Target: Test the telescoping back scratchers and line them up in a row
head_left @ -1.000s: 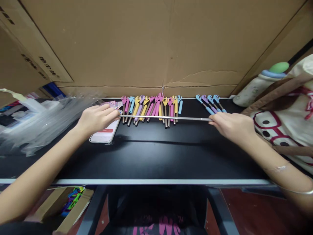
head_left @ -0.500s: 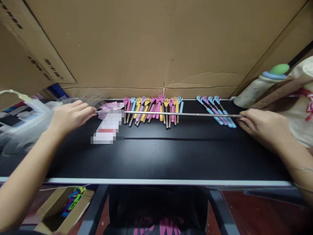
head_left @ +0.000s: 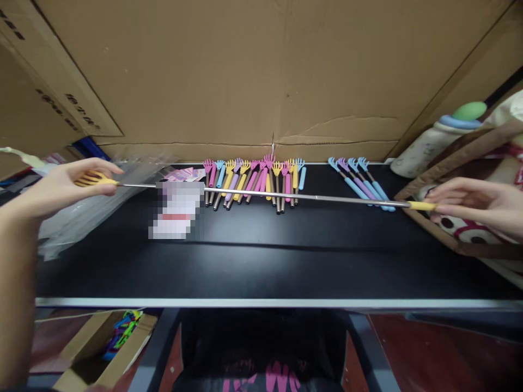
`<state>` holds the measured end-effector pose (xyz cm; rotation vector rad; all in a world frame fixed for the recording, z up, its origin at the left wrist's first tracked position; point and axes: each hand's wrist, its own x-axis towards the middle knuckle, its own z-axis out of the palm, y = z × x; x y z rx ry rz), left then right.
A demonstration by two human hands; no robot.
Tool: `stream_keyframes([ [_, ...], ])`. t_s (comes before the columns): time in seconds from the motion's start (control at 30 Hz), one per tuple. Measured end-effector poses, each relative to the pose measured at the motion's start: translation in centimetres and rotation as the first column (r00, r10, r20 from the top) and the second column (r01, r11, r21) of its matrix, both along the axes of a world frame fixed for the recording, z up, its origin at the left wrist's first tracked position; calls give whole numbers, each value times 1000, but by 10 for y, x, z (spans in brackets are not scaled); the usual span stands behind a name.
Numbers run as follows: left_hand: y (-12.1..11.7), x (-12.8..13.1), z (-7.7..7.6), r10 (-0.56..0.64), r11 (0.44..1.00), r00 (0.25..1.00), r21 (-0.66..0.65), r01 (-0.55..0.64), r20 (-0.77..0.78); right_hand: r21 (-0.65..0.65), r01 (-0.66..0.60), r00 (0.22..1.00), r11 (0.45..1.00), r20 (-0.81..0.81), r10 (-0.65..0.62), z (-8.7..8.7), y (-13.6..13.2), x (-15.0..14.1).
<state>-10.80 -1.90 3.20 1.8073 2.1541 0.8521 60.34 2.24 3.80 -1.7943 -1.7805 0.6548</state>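
A yellow telescopic back scratcher (head_left: 294, 196) is stretched out long across the view above the table, its metal rod tilting slightly down to the right. My left hand (head_left: 77, 185) pinches its yellow claw end between thumb and fingers. At the other end, my right hand (head_left: 478, 202) grips the yellow handle. Behind the rod lies a row of several short back scratchers (head_left: 249, 179) in pink, yellow, purple and blue. Farther right, several blue and purple back scratchers (head_left: 362, 185) lie slanted side by side.
Clear plastic bags (head_left: 93, 207) and a blurred-out white card (head_left: 175, 209) lie at the left. A bottle with a green top (head_left: 433, 141) and a fabric bag (head_left: 449, 245) stand at the right. Cardboard (head_left: 245, 71) walls the back. Below sits an open carton (head_left: 102, 348).
Both hands have moved outward, apart from each other, to the ends of the back scratcher. Its yellow claw and handle now show. The rod tilts lower on the right.
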Motion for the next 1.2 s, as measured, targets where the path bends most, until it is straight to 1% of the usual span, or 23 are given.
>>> stream_keyframes([
  [0.07,0,-8,-3,-3,1000,992,-27,7,129,77,47,986,996,-166,-33,-4,-1,-1],
  [0.1,1,-12,-6,-15,1000,981,-22,20,192,127,80,965,989,-259,-45,-6,0,-3],
  [0.17,3,-16,-13,-62,998,949,20,59,309,202,190,895,961,-439,-84,-9,2,-10],
  [0.23,6,-13,-18,-103,994,904,68,82,415,219,291,820,931,-559,-124,-11,7,-20],
  [0.3,11,-4,-20,-75,994,864,103,27,497,222,331,794,917,-591,-143,-15,15,-30],
  [0.4,20,19,-20,26,981,800,137,-134,599,267,338,812,902,-567,-136,-26,34,-36],
  [0.43,23,27,-20,40,973,775,153,-174,630,278,357,808,892,-571,-145,-31,41,-36],
  [0.5,28,40,-23,28,957,742,195,-213,670,270,426,767,864,-613,-187,-44,54,-33],
  [0.57,32,49,-29,-5,952,748,231,-199,664,262,470,742,843,-635,-216,-56,63,-27],
  [0.6,33,51,-33,-20,954,765,240,-177,644,277,463,754,842,-623,-210,-61,65,-24],
  [0.67,35,51,-42,-41,961,809,244,-128,586,322,396,814,860,-557,-166,-69,67,-19],
  [0.7,35,50,-46,-48,964,829,242,-107,557,334,357,839,872,-525,-142,-71,66,-18],
  [0.77,36,45,-52,-49,969,851,232,-86,522,326,303,863,896,-492,-113,-72,63,-18],
  [0.87,36,37,-56,-21,977,830,189,-102,557,260,219,895,940,-438,-87,-70,55,-23],
  [0.9,36,36,-56,-7,978,810,171,-116,587,229,195,896,954,-436,-79,-68,52,-27],
  [0.93,37,36,-55,8,976,779,165,-143,627,195,190,882,962,-464,-81,-67,50,-30],
  [0.97,37,37,-55,21,968,737,170,-183,675,162,212,846,964,-525,-98,-66,48,-34],
  [1.0,37,38,-56,28,955,686,184,-234,727,127,257,783,958,-609,-129,-65,46,-38],
  [1.07,37,43,-56,26,916,579,212,-339,815,36,350,620,936,-758,-202,-63,44,-45],
  [1.1,37,45,-56,23,897,537,220,-383,843,-7,381,553,925,-800,-234,-62,43,-48],
  [1.13,37,46,-57,24,882,508,221,-417,861,-40,401,509,915,-821,-258,-62,42,-49],
  [1.17,36,47,-57,28,873,490,217,-436,872,-60,404,489,913,-829,-272,-61,42,-50],
  [1.2,36,48,-56,33,867,475,211,-451,880,-66,397,488,915,-830,-272,-61,41,-50],
])
